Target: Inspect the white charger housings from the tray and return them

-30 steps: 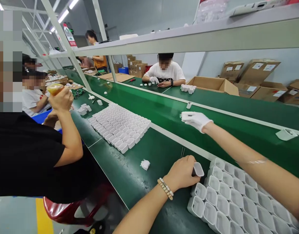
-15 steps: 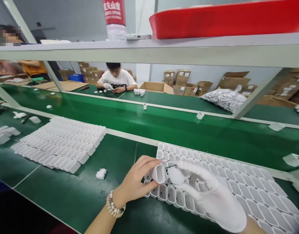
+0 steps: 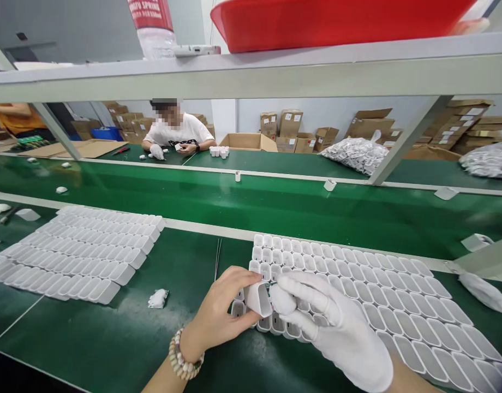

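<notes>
A white plastic shell (image 3: 257,299) sits pinched in the bare left hand (image 3: 218,305), its thumb and fingers closed around it. Its long axis is tilted, upper end leaning toward the fingers and lower end toward the lower right; the fingers cover the upper end, so which end is open cannot be made out. Just right of the shell, a thin sliver of green circuit board (image 3: 270,285) shows, mostly hidden. The white-gloved right hand (image 3: 328,316) is curled beside it, with its fingertips (image 3: 281,299) right at the shell; whether they grip the board cannot be told. A beaded bracelet (image 3: 185,355) circles the left wrist.

Under and to the right of the hands lie packed rows of white shells (image 3: 357,305), partly hidden by both hands. Left of the left hand, on the green conveyor belt (image 3: 185,322), are a crumpled white scrap (image 3: 158,298) and a second block of shells (image 3: 79,251). Above the left fingers lie thin metal strips (image 3: 217,259), too fine to identify.
</notes>
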Demonstrator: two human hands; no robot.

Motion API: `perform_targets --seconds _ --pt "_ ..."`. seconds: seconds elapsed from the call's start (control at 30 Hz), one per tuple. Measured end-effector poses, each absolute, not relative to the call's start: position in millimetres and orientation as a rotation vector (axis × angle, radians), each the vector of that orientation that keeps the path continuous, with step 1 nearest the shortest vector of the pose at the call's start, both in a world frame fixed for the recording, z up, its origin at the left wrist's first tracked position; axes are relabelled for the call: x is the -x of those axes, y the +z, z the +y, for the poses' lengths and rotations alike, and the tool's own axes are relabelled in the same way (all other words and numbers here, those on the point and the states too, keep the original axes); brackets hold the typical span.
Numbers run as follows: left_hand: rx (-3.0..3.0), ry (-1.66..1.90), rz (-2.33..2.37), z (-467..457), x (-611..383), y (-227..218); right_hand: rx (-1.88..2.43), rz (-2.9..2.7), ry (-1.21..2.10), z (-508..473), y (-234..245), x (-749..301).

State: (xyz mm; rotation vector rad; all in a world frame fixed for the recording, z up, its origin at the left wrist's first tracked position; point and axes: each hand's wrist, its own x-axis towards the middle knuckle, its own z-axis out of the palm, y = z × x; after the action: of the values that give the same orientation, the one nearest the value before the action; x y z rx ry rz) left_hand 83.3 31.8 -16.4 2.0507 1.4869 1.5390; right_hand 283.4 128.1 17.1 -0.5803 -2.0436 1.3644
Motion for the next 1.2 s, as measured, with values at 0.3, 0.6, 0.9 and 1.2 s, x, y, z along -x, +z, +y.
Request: perform_targets --seconds 0.3,0.6,0.9,1.2 --pt "-2.093 1.548 1.512 34 -84 -13 0.560 -2.207 1.428 130 10 -283" --pt "-2.158 1.500 1.592 32 -85 -11 0.803 -2.122 1.688 119 6 -282" --pt "-2.101 1.505 1.575 33 -86 -18 0.774 -2.214 1.459 116 -4 -289" --pt "-1.990 1.649 1.339 34 -93 -21 0.568 -1.686 2.332 127 17 -268"
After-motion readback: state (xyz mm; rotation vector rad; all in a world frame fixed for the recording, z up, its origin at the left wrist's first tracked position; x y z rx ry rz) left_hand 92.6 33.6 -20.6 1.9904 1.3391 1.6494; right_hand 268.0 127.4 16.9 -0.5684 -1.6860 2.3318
